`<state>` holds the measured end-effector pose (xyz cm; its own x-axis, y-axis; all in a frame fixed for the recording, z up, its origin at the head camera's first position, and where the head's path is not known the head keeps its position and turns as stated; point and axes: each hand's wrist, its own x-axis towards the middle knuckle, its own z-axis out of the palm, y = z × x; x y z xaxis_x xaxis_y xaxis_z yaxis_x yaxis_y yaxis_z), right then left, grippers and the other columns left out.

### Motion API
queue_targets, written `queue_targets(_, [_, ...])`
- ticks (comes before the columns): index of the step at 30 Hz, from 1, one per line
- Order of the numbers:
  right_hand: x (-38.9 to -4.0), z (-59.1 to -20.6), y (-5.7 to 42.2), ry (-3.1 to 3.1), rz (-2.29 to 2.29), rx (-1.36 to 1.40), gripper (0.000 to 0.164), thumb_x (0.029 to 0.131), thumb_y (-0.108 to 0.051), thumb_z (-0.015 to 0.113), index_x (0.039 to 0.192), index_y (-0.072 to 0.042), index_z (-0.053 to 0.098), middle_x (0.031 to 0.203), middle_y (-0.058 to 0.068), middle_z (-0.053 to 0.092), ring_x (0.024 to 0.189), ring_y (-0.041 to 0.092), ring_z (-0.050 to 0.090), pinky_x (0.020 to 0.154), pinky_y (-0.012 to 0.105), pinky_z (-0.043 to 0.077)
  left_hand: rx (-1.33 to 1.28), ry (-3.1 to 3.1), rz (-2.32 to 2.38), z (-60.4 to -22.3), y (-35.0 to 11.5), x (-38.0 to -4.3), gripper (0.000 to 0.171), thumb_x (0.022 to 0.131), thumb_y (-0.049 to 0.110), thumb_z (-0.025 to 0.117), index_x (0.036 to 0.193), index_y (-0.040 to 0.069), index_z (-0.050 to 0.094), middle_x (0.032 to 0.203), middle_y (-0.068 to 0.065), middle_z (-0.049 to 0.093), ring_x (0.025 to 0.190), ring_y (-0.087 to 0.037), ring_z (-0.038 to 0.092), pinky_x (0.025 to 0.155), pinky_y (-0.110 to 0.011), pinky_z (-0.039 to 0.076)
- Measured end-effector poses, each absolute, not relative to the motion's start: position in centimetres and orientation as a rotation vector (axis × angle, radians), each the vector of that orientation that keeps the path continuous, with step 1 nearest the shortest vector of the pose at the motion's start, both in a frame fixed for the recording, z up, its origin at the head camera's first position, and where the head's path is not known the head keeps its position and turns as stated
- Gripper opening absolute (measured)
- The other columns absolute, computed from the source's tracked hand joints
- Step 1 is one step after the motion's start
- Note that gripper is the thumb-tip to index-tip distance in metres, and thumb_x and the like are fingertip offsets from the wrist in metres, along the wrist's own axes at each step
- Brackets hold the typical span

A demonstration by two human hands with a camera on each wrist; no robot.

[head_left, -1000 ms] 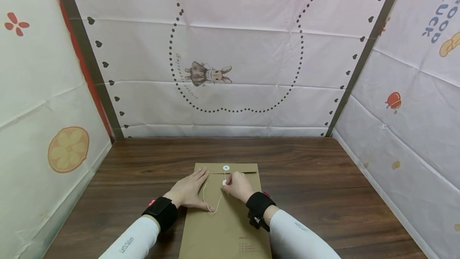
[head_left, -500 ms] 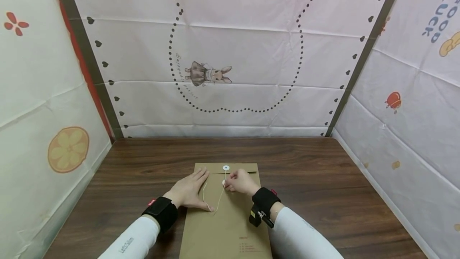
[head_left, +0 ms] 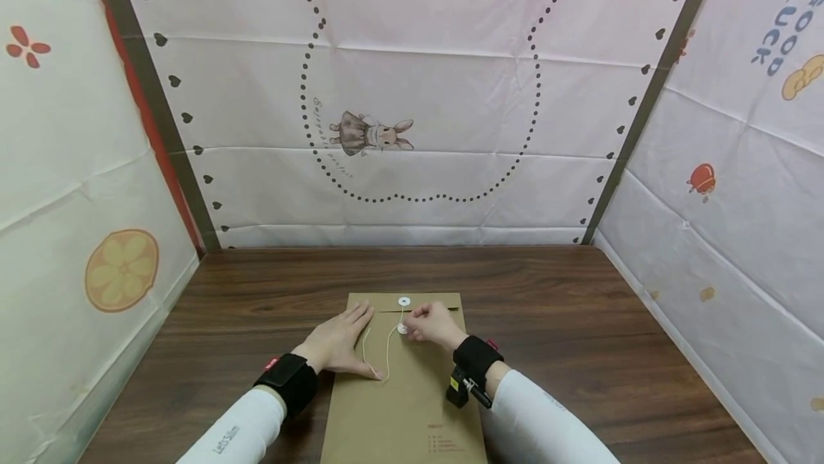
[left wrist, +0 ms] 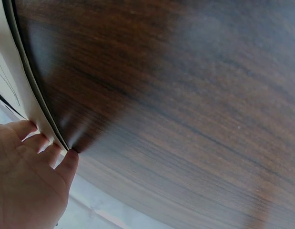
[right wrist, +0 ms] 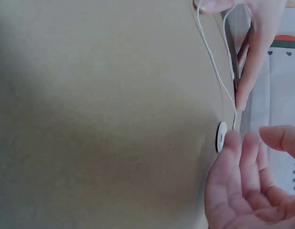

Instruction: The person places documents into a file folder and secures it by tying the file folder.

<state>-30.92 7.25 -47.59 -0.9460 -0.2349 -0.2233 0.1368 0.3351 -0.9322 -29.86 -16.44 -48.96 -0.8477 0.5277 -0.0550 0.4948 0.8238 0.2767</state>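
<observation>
A brown paper string-tie envelope [head_left: 402, 407] lies flat on the table, flap at the far end. A white upper button [head_left: 404, 302] sits on the flap, with a white lower button [head_left: 402, 329] below it. From the upper button a thin white string [head_left: 388, 353] runs down past the lower button's left side to my left thumb. My left hand [head_left: 337, 342] rests spread on the envelope's left edge, thumb touching the string. My right hand [head_left: 434, 326] hovers beside the lower button, fingers loosely bent; in the right wrist view its thumb [right wrist: 279, 137] stands apart from the fingertips.
The dark wood table [head_left: 257, 307] extends around the envelope. Patterned white cloth [head_left: 425, 92] hangs behind it and on both sides. Each wrist wears a black strap [head_left: 290, 382]. Red print [head_left: 444, 442] marks the envelope's lower right.
My right hand has opened slightly and shifted a little right, away from the lower button. The string, earlier drawn straight to its fingers, now curves slack left of that button. The left hand stays put.
</observation>
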Motion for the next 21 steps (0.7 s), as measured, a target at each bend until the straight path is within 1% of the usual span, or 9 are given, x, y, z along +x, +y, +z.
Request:
queue_targets(1, [-31.1,-47.6,7.3,2.345,-1.615,-0.095,0.017,0.095,-0.006,0.067,0.101,0.01,0.067,0.091,0.026,0.076,0.066,0.01,0.071,0.065,0.022,0.059,0.812,2.877,0.383,-49.0,-16.4,-29.9,0.13,0.063,0.074,0.082,0.157,-0.002,0.035,0.166,-0.024,0.033,0.154,-0.042,0.034,0.118,-0.056,0.041])
queue_targets(3, [-31.4,-47.7,7.2,2.434,-1.559,-0.106,0.017,0.094,-0.009,0.07,0.095,0.009,0.068,0.081,0.017,0.074,0.06,0.006,0.064,0.057,0.018,0.054,0.813,2.878,0.384,-48.9,-16.5,-29.8,0.129,0.063,0.074,0.083,0.157,-0.002,0.035,0.166,-0.024,0.033,0.154,-0.042,0.034,0.118,-0.056,0.041])
queue_targets(7, [-32.3,-48.0,7.0,2.502,-1.452,-0.111,0.022,0.095,-0.014,0.072,0.081,0.003,0.069,0.064,0.002,0.063,0.053,0.006,0.054,0.051,0.017,0.044,0.814,2.87,0.391,-48.6,-16.4,-29.6,0.129,0.064,0.072,0.083,0.157,-0.003,0.035,0.166,-0.025,0.033,0.154,-0.042,0.033,0.119,-0.056,0.041])
queue_targets(8, [-32.5,-48.0,6.9,2.509,-1.429,-0.111,0.026,0.095,-0.016,0.072,0.076,0.002,0.068,0.061,0.0,0.06,0.051,0.006,0.053,0.049,0.017,0.042,0.816,2.869,0.394,-48.6,-16.4,-29.6,0.129,0.064,0.072,0.083,0.157,-0.003,0.035,0.165,-0.025,0.032,0.154,-0.042,0.033,0.119,-0.056,0.041])
queue_targets(11, [-33.0,-48.1,6.6,2.533,-1.373,-0.111,0.037,0.093,-0.02,0.075,0.062,-0.003,0.063,0.053,0.0,0.055,0.046,0.008,0.048,0.046,0.019,0.036,0.814,2.866,0.395,-48.6,-16.4,-29.5,0.128,0.064,0.072,0.083,0.157,-0.003,0.035,0.166,-0.025,0.032,0.154,-0.042,0.033,0.119,-0.055,0.04])
queue_targets(14, [-33.5,-48.2,6.3,2.579,-1.303,-0.116,0.044,0.092,-0.021,0.076,0.054,-0.009,0.057,0.048,-0.002,0.051,0.043,0.008,0.044,0.044,0.02,0.032,0.82,2.87,0.397,-48.6,-16.3,-29.5,0.128,0.064,0.072,0.083,0.156,-0.004,0.035,0.165,-0.025,0.033,0.154,-0.042,0.034,0.119,-0.055,0.04])
queue_targets(16, [-33.7,-48.4,6.1,2.612,-1.262,-0.125,0.042,0.091,-0.019,0.075,0.054,-0.013,0.058,0.047,-0.004,0.05,0.043,0.007,0.043,0.044,0.02,0.031,0.823,2.872,0.391,-48.6,-16.4,-29.5,0.128,0.065,0.072,0.083,0.156,-0.004,0.035,0.165,-0.025,0.033,0.154,-0.042,0.034,0.119,-0.055,0.04])
queue_targets(17, [-33.8,-48.5,6.0,2.618,-1.244,-0.125,0.043,0.092,-0.018,0.074,0.053,-0.015,0.055,0.046,-0.006,0.048,0.043,0.007,0.042,0.044,0.02,0.031,0.824,2.874,0.39,-48.6,-16.4,-29.5,0.128,0.065,0.072,0.083,0.156,-0.004,0.036,0.165,-0.025,0.033,0.154,-0.042,0.034,0.119,-0.055,0.041])
queue_targets(21, [-33.8,-48.7,5.6,2.622,-1.288,-0.149,0.042,0.091,-0.008,0.066,0.054,-0.016,0.048,0.046,-0.008,0.044,0.042,0.006,0.042,0.044,0.018,0.033,0.834,2.881,0.387,-48.6,-16.5,-29.5,0.128,0.064,0.072,0.083,0.156,-0.004,0.036,0.164,-0.026,0.034,0.153,-0.043,0.035,0.118,-0.055,0.042])
